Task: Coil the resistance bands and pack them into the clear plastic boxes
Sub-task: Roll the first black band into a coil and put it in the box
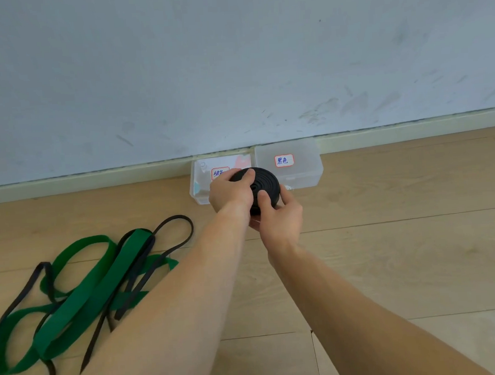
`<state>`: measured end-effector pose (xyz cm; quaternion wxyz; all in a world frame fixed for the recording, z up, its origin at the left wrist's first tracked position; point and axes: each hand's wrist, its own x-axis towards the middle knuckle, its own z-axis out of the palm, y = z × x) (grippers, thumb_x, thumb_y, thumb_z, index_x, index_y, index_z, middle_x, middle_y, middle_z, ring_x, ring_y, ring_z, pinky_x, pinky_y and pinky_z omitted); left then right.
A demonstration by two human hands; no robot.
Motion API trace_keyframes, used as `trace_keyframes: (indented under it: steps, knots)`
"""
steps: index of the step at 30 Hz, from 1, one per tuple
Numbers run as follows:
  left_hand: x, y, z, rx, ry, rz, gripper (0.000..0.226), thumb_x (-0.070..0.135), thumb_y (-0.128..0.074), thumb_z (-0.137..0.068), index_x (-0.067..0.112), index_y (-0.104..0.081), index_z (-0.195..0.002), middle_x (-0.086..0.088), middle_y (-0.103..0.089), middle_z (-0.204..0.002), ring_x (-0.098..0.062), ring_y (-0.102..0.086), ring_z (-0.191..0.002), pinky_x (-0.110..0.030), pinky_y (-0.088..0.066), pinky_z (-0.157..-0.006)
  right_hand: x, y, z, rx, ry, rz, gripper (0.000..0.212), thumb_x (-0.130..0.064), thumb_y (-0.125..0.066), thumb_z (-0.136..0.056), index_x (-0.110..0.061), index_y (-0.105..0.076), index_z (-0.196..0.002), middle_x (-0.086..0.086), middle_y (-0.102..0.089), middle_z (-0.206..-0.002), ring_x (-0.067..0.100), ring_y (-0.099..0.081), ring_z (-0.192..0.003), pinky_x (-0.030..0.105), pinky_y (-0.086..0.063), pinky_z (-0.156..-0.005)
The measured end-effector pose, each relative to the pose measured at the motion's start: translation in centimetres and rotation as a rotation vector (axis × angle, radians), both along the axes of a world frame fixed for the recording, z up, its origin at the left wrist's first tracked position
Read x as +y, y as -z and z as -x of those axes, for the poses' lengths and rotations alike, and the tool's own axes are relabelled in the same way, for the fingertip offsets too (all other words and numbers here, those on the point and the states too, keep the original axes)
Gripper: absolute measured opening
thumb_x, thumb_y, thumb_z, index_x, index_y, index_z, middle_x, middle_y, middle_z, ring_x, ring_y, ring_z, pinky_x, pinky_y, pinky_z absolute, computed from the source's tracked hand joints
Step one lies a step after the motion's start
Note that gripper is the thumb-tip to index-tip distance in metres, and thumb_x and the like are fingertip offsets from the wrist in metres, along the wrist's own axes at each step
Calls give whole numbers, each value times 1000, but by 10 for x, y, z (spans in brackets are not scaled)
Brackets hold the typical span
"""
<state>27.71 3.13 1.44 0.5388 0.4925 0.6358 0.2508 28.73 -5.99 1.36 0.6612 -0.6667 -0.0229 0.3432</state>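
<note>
Left hand [230,193] and right hand [280,220] both grip the black coil [265,183], held just in front of the boxes at the wall. Keep it squeezed so it can't spring open. It likely goes in the right box [305,173], which has the black label. Loose bands [86,292] lie on the floor, left.

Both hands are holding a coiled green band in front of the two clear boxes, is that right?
Not quite. The head view shows the coiled band is black, not green. The left hand and right hand do hold it in front of the two clear boxes.
</note>
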Motion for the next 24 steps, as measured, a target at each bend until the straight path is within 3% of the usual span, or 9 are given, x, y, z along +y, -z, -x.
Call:
trace_keyframes:
  steps: [2,5,7,9,14,17,19,22,24]
  knots:
    - [11,9,-6,41,79,-55,16,30,-79,-84,26,-77,-99,4,-72,-103,-22,-68,-95,-36,-58,-88,-2,11,-14,50,-21,46,11,-26,-57,-100,-29,-67,-102,3,-76,-91,21,-76,-79,43,-64,-69]
    - [29,23,-9,80,237,-130,17,27,-80,-83,24,-77,-99,4,-72,-106,-18,-66,-95,-25,-50,-77,-7,35,-64,-97,57,266,39,-39,-46,-94,-10,-65,-111,-6,-64,-88,20,-68,-86,56,-58,-82]
    - [32,32,-11,96,348,-159,19,25,-81,-83,22,-77,-101,6,-71,-101,-16,-64,-96,-23,-45,-78,-9,45,-102,-200,78,411,54,-36,-42,-89,-19,-53,-140,-3,-61,-120,24,-63,-108,53,-52,-97]
    - [31,45,-14,132,447,-191,24,28,-82,-82,22,-77,-104,7,-70,-103,-15,-63,-99,-23,-45,-80,-3,52,-131,-244,-20,480,59,-27,-43,-95,-24,-36,-154,0,-42,-148,25,-55,-122,50,-46,-104]
    - [24,64,-27,132,553,-245,19,29,-82,-82,26,-76,-99,10,-72,-96,-12,-64,-93,-11,-40,-68,21,74,-154,-199,-131,346,54,-12,-44,-94,-25,-43,-147,-4,-60,-124,23,-57,-103,34,-44,-86]
    - [17,65,-26,62,520,-213,18,29,-83,-80,26,-78,-97,9,-73,-97,-13,-65,-93,-20,-47,-79,17,77,-153,-202,-86,313,54,-11,-47,-96,-25,-44,-148,-8,-63,-119,19,-59,-104,31,-45,-87]
    - [10,64,-16,1,495,-173,17,27,-84,-80,26,-78,-96,12,-74,-96,-6,-66,-93,-20,-49,-81,3,76,-146,-197,-48,288,53,-11,-50,-95,-25,-47,-146,-8,-64,-119,18,-61,-105,32,-47,-88]
    - [-14,58,10,-105,486,-84,14,19,-83,-81,25,-77,-92,31,-68,-84,20,-61,-82,-1,-42,-68,-30,77,-119,-146,-27,304,53,-16,-55,-91,-23,-45,-143,-2,-63,-124,20,-62,-106,44,-52,-95]
    - [-36,55,35,-134,456,-48,15,18,-84,-80,27,-78,-89,24,-70,-100,11,-63,-94,-4,-44,-76,-56,76,-95,-191,-68,338,65,-27,-58,-83,-28,-40,-145,2,-58,-129,18,-61,-108,44,-51,-97]
